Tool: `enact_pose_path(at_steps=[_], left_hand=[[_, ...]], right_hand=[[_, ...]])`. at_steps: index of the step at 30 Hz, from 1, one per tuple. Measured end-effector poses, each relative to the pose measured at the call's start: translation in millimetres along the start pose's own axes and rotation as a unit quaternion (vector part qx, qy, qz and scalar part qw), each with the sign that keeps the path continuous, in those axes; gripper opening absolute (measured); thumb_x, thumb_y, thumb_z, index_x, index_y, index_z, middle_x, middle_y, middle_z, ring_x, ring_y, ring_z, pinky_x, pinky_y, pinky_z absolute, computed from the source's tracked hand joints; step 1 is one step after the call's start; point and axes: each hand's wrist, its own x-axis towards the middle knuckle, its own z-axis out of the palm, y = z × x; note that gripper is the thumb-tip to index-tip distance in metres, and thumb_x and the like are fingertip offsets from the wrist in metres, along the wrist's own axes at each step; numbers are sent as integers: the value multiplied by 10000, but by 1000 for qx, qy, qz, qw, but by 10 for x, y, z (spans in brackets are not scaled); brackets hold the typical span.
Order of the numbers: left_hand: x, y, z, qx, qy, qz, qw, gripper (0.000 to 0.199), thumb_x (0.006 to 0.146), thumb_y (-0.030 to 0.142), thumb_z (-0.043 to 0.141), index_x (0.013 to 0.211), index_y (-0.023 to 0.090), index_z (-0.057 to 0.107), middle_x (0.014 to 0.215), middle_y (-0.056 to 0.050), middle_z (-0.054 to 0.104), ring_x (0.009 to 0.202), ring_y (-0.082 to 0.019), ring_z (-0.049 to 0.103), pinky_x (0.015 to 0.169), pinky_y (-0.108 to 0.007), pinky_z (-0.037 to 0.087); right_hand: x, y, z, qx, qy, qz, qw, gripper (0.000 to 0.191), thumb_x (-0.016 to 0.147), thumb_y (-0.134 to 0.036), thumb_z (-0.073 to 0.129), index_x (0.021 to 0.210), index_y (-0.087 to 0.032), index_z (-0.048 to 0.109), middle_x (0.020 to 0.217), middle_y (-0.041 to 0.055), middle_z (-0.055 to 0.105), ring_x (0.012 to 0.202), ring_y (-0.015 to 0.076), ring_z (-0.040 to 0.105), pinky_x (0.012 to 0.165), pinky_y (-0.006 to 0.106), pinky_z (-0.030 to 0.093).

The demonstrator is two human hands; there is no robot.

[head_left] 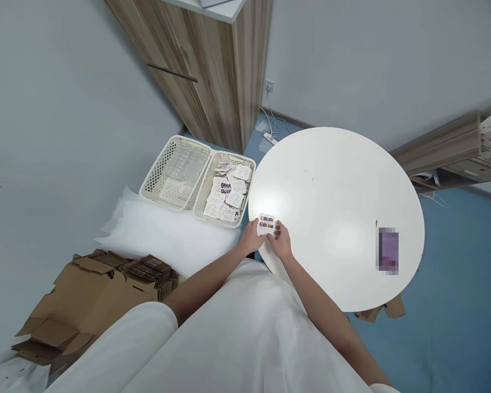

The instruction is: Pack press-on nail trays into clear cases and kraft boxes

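the printed card (267, 222) sits between left hand (251, 238) and right hand (281, 242), pinched by both.

From my end, I see a white rectangular card (267, 222) spotted orange and dark in two rows; at its eleven o'clock, a brown-streaked wooden cabinet (215, 71).
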Motion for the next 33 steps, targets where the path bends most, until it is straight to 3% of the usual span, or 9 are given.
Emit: enact_pose_path(at_steps=[8, 15, 33], left_hand=[[128, 99, -12, -26, 4, 10, 1000, 607, 670, 139, 523, 1250, 143, 344, 1321, -134, 371, 1242, -262, 305, 1009, -390, 259], [309, 248, -121, -35, 15, 10, 999, 621, 686, 129, 477, 1284, 132, 309, 1331, -127, 366, 1251, -254, 292, 1027, -386, 232], [265, 246, -141, -58, 20, -12, 998, 650, 707, 140, 469, 1323, 162, 261, 1391, -94, 283, 1283, -226, 241, 1056, -358, 189]], right_hand=[[56, -90, 93, 115, -4, 38, 993, 651, 655, -246, 524, 1271, -247, 313, 1252, 79, 437, 1084, 194, 464, 883, 360, 416], [221, -229, 82, 90, -35, 25, 995, 688, 663, -263, 538, 1300, -257, 277, 1335, 57, 372, 1170, 203, 403, 941, 370, 364], [111, -239, 18, 63, -79, 16, 995, 768, 663, -281, 552, 1345, -227, 202, 1383, 57, 299, 1244, 205, 312, 996, 362, 311]])
